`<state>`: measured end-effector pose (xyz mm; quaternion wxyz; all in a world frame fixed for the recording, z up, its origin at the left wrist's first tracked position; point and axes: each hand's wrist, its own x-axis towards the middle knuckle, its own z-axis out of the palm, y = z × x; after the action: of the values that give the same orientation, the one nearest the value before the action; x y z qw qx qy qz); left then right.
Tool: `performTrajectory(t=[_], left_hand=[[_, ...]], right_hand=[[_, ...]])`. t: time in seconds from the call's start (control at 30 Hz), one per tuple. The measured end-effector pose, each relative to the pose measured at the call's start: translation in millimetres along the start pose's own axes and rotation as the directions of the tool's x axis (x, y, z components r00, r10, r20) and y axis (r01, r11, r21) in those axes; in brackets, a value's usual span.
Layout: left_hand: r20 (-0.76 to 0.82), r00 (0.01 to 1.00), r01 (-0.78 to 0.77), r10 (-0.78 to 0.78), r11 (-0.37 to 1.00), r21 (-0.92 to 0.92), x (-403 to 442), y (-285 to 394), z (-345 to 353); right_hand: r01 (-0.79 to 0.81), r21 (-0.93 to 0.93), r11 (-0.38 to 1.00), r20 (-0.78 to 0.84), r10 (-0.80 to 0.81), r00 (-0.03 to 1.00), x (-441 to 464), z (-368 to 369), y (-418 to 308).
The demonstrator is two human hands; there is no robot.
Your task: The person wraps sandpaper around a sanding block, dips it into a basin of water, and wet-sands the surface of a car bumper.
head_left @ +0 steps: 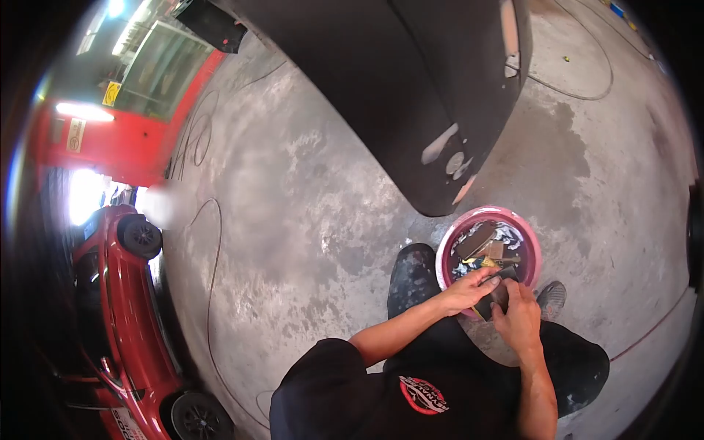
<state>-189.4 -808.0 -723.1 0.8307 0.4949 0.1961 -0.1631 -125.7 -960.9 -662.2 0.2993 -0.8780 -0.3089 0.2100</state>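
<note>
Both hands are together over the near rim of a round pink basin. My left hand has its thumb and fingers closed on the upper left part of a dark, flat sheet-like piece. My right hand grips the same piece from the right, fingers bent over its edge. Inside the basin lie a brown block, a lighter tan piece and a yellow-marked item in dark liquid with whitish foam. The far side of the dark piece is hidden.
A large dark panel with pale patches hangs above the basin's far side. Knees flank the basin. A hose crosses the wet concrete floor. A red car stands at left, with a red wall behind it.
</note>
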Motion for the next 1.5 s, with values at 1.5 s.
performTrajectory(t=[1.5], left_hand=[[-0.299,0.681,0.243,-0.669,-0.179,0.953,222.6,-71.8,-89.5]], right_hand=[[0.105,0.73,0.675,0.074,-0.231,0.97,-44.3,-72.2,-25.7]])
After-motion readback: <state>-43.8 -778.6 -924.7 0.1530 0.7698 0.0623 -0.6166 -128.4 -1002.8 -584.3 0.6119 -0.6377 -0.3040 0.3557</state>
